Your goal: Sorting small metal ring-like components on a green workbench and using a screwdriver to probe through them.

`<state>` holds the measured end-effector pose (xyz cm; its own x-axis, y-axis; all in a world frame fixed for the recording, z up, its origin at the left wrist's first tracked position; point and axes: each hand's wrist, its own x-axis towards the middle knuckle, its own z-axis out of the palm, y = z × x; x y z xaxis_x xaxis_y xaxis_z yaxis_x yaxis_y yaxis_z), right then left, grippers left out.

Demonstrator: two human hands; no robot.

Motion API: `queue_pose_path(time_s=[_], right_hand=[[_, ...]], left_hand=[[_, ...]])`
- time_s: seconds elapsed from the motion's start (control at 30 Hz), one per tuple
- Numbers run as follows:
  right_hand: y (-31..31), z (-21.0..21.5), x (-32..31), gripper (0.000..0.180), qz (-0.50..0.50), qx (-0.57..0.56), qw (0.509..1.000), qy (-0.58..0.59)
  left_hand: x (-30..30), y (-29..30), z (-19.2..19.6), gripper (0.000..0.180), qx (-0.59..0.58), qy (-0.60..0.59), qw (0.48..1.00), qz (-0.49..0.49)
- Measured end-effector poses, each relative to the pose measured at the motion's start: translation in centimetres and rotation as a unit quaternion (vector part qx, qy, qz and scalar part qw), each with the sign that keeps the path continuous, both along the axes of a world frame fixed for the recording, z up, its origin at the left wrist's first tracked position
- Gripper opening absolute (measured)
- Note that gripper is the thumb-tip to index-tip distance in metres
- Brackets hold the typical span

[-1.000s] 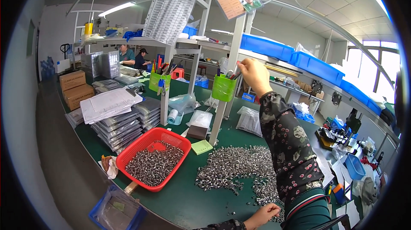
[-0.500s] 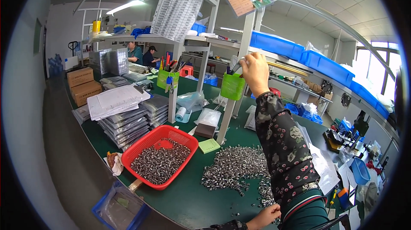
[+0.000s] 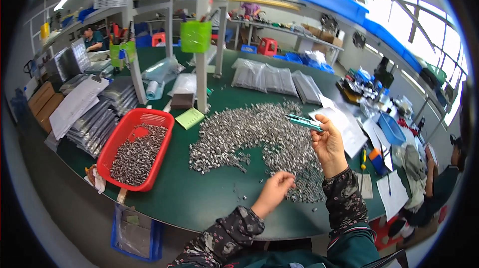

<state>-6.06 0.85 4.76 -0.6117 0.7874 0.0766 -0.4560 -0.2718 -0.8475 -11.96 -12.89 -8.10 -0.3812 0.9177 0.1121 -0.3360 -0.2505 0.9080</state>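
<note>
My right hand (image 3: 329,143) is raised over the right part of the pile, its fingers closed around a slim teal-and-silver hand tool (image 3: 304,122). The tool points left; its exact kind does not show. Lower down, my left hand (image 3: 273,192) rests by the pile's near edge with its fingertips drawn together. Whether a small part is between them I cannot make out. Small silver metal parts (image 3: 239,131), like short rings or nuts, lie in a broad heap on the green table (image 3: 199,203). A red plastic basket (image 3: 160,156) at the left holds more of them.
A light-green bin (image 3: 195,36) hangs on a shelf post above the table. A notepad (image 3: 189,118) and a dark box (image 3: 182,101) sit by the post. Bagged stacks (image 3: 95,128) stand left; papers (image 3: 344,126) and a blue tray (image 3: 391,128) lie right. Another person (image 3: 441,183) sits far right.
My right hand has come down from the green bin to above the parts, with the teal tool in it. The view has swung right and down, and my left hand now shows more fully.
</note>
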Motion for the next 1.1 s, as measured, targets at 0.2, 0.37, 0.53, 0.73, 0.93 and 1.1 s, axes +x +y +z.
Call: queue_pose_path(time_s=[0.2, 0.37, 0.53, 0.73, 0.93, 1.1], right_hand=[[-1.2, -6.0, 10.1, 0.02, -0.009, -0.078, 0.996, 0.036], [-1.5, -7.2, 12.7, 0.04, 0.168, -0.069, 0.983, -0.022], [-0.8, -8.4, 11.7, 0.031, 0.234, -0.022, 0.967, -0.101], [-0.4, -9.3, 9.6, 0.02, 0.219, 0.145, 0.929, -0.263], [0.0, -10.6, 9.4, 0.014, 0.189, 0.133, 0.95, -0.212], [-0.1, -11.1, 9.9, 0.016, 0.192, 0.11, 0.953, -0.209]], left_hand=[[-1.3, -0.1, 1.9, 0.013, -0.002, -0.004, 0.998, 0.059], [-0.6, 0.5, 1.6, 0.012, -0.013, -0.091, 0.994, 0.065], [-0.1, 1.0, 3.4, 0.012, -0.003, -0.08, 0.995, 0.059], [-1.3, 0.8, 0.6, 0.011, -0.024, -0.115, 0.989, 0.091], [-1.9, 0.6, 0.8, 0.011, -0.043, -0.107, 0.99, 0.08], [-1.8, 0.8, 0.8, 0.011, -0.045, -0.113, 0.99, 0.072]])
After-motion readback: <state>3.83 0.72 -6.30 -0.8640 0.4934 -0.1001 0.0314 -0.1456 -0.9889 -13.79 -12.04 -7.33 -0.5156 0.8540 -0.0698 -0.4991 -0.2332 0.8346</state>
